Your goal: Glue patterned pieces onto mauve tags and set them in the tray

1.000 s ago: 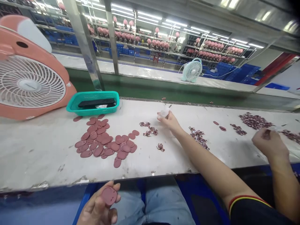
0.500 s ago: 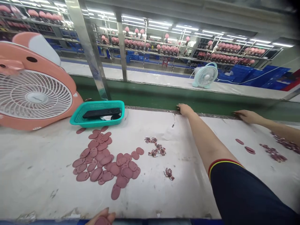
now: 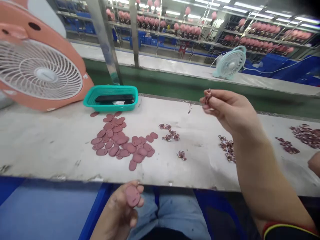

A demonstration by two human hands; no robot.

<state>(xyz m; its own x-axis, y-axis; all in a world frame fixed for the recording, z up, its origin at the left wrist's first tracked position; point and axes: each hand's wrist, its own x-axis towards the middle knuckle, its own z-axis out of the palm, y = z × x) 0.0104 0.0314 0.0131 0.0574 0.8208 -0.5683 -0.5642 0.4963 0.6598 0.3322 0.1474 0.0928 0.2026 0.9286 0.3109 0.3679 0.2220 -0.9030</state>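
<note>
My left hand is below the table's front edge, over my lap, its fingers closed on a dusky pink oval disc with small marks. Above the back of the table is my right hand, pinching a small reddish-brown piece between thumb and fingers. Its exact kind is too small to tell. Many similar oval discs lie in a loose pile at the table's left middle. Right of them are small clusters of brown-and-white pieces, with one cluster nearer me.
A green basket with black items stands behind the discs, beside a large orange fan. More piles of brown pieces lie to the right. Another person's hand shows at the right edge. A green belt runs behind the table.
My right hand has come back from the green belt, lifting the small piece. My left hand and its disc show more fully as the view tilts down. The other person's hand has withdrawn from the belt.
</note>
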